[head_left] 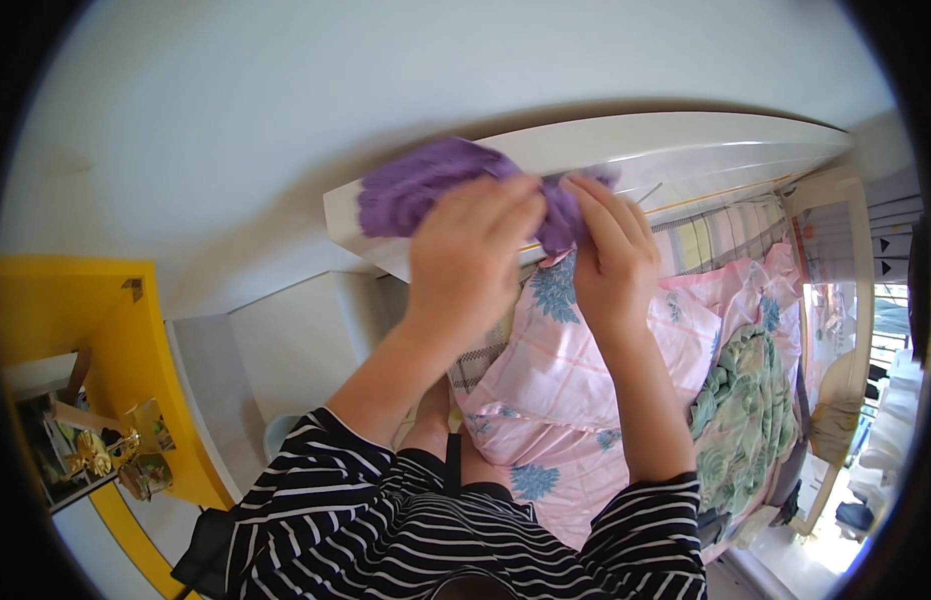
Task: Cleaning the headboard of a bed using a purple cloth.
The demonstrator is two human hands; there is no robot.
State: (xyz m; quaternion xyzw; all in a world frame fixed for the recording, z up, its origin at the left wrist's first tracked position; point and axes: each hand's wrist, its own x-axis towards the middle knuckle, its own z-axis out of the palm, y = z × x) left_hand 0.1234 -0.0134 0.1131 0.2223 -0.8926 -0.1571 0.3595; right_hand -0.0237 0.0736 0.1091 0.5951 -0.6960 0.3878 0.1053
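I can read no text, label, brand, number or sign anywhere in front of me. The nearest thing to a sign I can make out is a pair of small dark triangles (885,244) on the grey hanging cloth (894,213) at my far right, shapes rather than letters.

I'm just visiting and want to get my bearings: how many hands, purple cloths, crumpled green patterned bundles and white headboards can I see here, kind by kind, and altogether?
Hands: 2 (left hand, right hand)
Purple cloth: 1
Crumpled green patterned bundle: 1
White headboard: 1
Total: 5
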